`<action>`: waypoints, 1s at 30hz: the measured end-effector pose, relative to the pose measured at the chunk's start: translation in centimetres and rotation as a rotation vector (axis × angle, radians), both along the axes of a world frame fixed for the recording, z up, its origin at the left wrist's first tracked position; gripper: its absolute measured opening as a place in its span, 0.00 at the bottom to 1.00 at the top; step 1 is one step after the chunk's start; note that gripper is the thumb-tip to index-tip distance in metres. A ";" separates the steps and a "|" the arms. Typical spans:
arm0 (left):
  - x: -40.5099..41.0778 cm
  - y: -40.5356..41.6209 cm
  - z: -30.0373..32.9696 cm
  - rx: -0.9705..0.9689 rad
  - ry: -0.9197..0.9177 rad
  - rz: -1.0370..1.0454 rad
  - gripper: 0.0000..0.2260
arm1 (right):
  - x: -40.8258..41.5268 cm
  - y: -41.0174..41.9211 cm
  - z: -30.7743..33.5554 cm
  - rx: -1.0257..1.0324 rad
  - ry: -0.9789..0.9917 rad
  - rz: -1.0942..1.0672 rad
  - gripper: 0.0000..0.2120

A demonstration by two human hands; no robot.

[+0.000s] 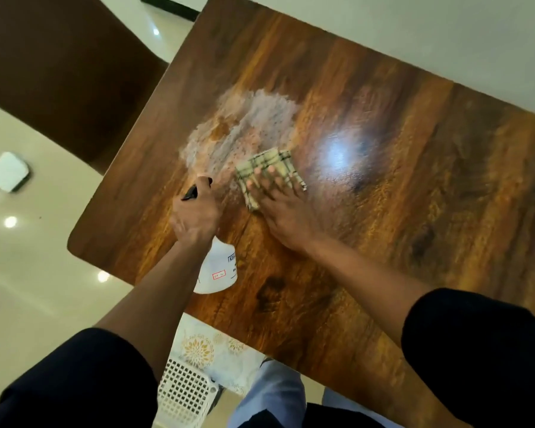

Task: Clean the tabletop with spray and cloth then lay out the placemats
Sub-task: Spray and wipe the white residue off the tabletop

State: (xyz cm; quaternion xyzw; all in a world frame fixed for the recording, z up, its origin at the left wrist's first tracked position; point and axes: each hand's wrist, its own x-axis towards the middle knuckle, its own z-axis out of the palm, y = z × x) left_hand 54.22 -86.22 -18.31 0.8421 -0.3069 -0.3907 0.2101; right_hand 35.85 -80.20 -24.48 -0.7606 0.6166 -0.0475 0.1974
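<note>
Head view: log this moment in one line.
left hand grips spray bottle | right hand presses cloth flat | foam patch unwiped

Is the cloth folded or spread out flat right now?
Folded. The checked cloth is a small thick pad under the right hand's straight fingers, beside the spray patch.

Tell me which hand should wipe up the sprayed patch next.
Right. The right hand already presses the cloth flat beside the wet patch, while the left hand grips the spray bottle.
</note>
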 end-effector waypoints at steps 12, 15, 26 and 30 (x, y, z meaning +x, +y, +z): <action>5.0 -0.2 0.7 -0.012 0.083 -0.036 0.31 | -4.0 -9.1 0.5 0.020 0.038 -0.505 0.29; 5.9 -0.2 0.1 -0.002 0.013 0.004 0.32 | 0.4 -10.1 0.6 0.011 0.052 -0.505 0.30; 8.9 -0.9 0.2 0.007 -0.015 0.051 0.33 | 10.0 -6.6 -0.7 -0.131 -0.022 0.448 0.28; 9.6 -0.8 -0.2 -0.010 0.032 0.024 0.34 | 7.6 -12.7 1.2 -0.027 0.005 0.130 0.29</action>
